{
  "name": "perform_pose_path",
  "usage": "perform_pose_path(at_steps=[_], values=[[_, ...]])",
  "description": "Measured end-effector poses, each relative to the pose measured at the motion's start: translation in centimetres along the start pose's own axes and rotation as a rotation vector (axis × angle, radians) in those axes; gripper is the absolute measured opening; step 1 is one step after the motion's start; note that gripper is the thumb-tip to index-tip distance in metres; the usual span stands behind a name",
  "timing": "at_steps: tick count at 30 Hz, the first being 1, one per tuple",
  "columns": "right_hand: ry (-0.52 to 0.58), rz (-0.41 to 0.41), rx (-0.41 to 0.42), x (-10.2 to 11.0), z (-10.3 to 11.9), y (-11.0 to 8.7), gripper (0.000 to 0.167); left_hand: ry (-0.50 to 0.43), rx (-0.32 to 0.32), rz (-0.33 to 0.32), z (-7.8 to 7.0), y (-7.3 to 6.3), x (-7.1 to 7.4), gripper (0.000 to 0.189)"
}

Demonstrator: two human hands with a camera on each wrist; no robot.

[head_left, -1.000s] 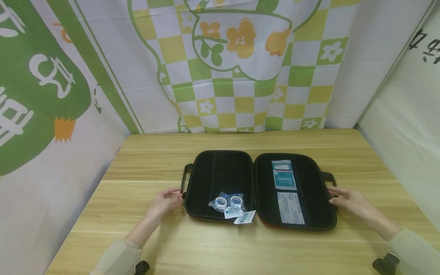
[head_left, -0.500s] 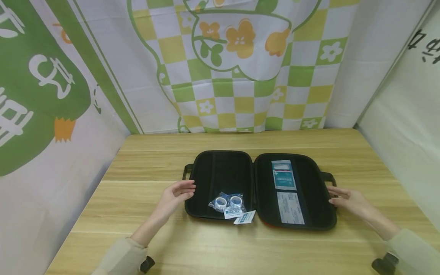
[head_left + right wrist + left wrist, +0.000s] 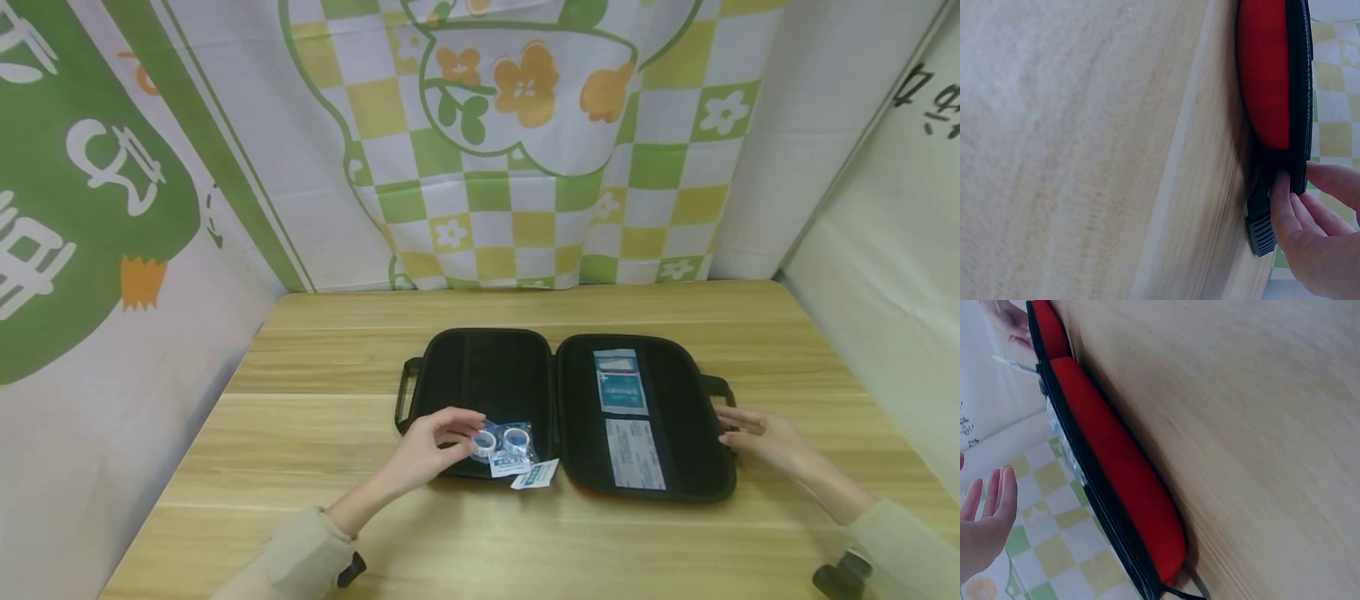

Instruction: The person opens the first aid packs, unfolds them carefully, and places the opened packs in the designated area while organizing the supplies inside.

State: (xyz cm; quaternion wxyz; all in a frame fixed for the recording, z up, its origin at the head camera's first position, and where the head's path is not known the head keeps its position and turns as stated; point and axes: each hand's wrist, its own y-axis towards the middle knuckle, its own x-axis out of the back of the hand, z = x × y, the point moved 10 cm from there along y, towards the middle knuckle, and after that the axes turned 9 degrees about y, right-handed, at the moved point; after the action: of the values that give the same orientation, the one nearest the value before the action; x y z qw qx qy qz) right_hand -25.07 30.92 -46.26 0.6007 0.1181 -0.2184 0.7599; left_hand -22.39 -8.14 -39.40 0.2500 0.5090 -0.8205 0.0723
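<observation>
A zippered case point(image 3: 510, 375), black inside and red outside, lies spread flat on the table. Above the front of its left half is my left hand point(image 3: 429, 448), its fingers relaxed and holding nothing. Right by its fingertips are two rolls of tape point(image 3: 515, 440) in clear plastic; the hand partly covers the left roll. In the left wrist view the left hand point(image 3: 988, 519) appears apart from the case's rim. My right hand point(image 3: 768, 442) pinches the case's right edge beside the handle; the right wrist view shows its thumb point(image 3: 1335, 181) and fingers on opposite sides of that edge.
Small white-and-teal packets point(image 3: 536, 475) lie at the front edge of the left half. A teal packet point(image 3: 621, 387) and a pale packet point(image 3: 635, 454) sit under a strap in the right half. The wooden table point(image 3: 360, 333) meets a patterned curtain point(image 3: 495, 217) behind.
My left hand has left the case's left handle and moved right, over the left half to the tape rolls. The right hand stays on the right edge.
</observation>
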Motion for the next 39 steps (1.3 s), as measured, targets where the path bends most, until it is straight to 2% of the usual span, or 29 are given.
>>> perform_pose_path(at_steps=[7, 13, 20, 24, 29, 33, 39], values=[[0.03, 0.007, -0.004, 0.0, -0.1, -0.1, 0.06, 0.119, -0.077, 0.036, -1.3, 0.6, -2.4, 0.031], [0.071, 0.011, -0.004, -0.2, -0.1, 0.0, 0.059, 0.14, -0.134, 0.104, -2.1, 0.9, -4.4, 0.032], [0.135, 0.028, 0.006, -0.3, 0.0, 0.0, 0.057, 0.195, -0.152, 0.152, -2.3, 1.3, -6.1, 0.037], [0.138, 0.029, 0.005, -0.2, -0.1, 0.0, 0.059, 0.242, -0.186, 0.159, -2.6, 1.3, -6.9, 0.039], [0.146, 0.026, -0.001, 0.0, -0.2, 0.0, 0.062, 0.325, -0.237, 0.138, -2.8, 1.2, -7.5, 0.041], [0.154, 0.025, -0.01, 0.0, -0.5, 0.1, 0.062, 0.372, -0.241, 0.129, -2.7, 1.2, -7.9, 0.039], [0.186, 0.02, -0.007, 0.0, -0.7, 0.2, 0.061, 0.383, -0.228, 0.118, -2.8, 1.2, -8.0, 0.033]])
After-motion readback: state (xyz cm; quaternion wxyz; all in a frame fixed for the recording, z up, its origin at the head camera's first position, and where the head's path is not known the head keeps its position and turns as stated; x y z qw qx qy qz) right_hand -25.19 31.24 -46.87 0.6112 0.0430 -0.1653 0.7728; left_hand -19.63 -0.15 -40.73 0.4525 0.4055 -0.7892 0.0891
